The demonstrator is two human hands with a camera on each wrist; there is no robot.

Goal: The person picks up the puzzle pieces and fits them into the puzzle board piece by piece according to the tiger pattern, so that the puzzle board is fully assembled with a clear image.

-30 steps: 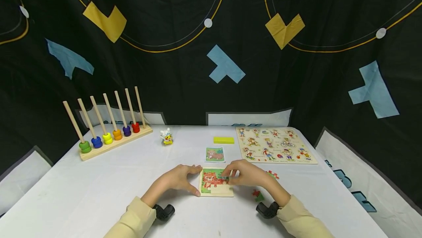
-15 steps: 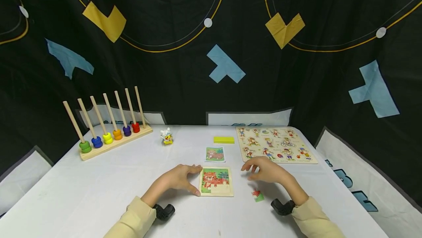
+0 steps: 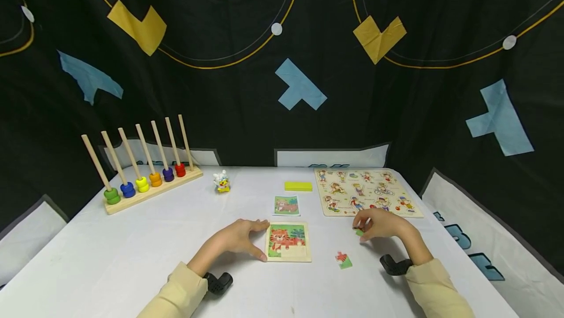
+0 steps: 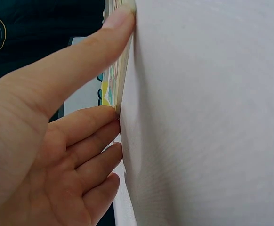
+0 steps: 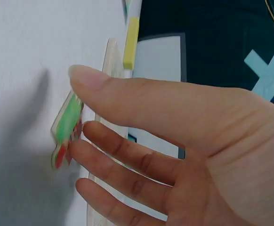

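Note:
My left hand [image 3: 240, 236] rests at the left side of a small wooden tiger jigsaw board [image 3: 296, 254], thumb at the lower corner and index finger at the upper one. In the left wrist view its fingers lie fairly straight, with the thumb [image 4: 92, 52] at the board's edge. The lower right of the board shows bare wood. To the right, my right hand [image 3: 382, 224] pinches a green and red jigsaw piece [image 5: 68, 117] between thumb and fingers, tilted over the table. Another jigsaw piece [image 3: 343, 260], red and green, lies on the cloth between board and right hand.
Behind the board lie a picture card [image 3: 286, 206] and a yellow block [image 3: 298, 186]. A large wooden picture board [image 3: 326, 210] is at back right. A toy figure [image 3: 222, 181] and a peg stand with colored rings [image 3: 154, 191] stand at back left.
My right hand has left the tiger board, moved right and picked up a jigsaw piece. The blue part of the tiger picture now shows. My left hand has stayed put.

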